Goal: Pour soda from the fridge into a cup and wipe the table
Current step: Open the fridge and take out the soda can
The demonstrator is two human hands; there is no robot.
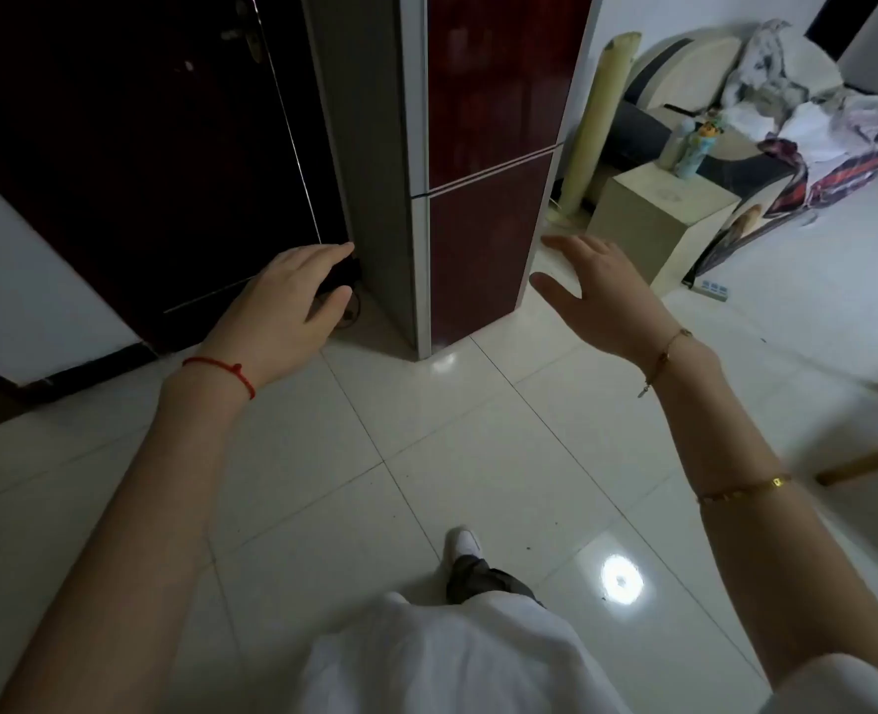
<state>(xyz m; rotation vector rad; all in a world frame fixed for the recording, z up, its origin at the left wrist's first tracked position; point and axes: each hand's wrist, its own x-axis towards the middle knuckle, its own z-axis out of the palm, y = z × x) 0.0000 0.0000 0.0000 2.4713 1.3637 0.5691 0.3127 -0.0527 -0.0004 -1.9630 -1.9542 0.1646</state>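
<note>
1. Closest to us is the person's white top and one foot in a white shoe (461, 542) on the shiny tile floor (478, 456). It looks like a step toward the fridge.
2. Both arms reach forward. The left hand (282, 306) has a red string (220, 371) on its wrist. Its fingers are loose and a little curled, and they hold nothing.
3. The right hand (602, 296) has gold bracelets on its arm. Its fingers are spread wide and hold nothing.
4. Past the hands stands the dark red fridge (483, 198). Both of its doors are shut. The soda must be inside, so we cannot see it. No cup and no tabletop show here.
5. I think this is the very first step: getting to the fridge. Next, a hand needs to find the edge of the top door and pull it open.
6. Far back on the right are a small white stand (653, 219) and a sofa (736, 162) with clothes on it.
</note>
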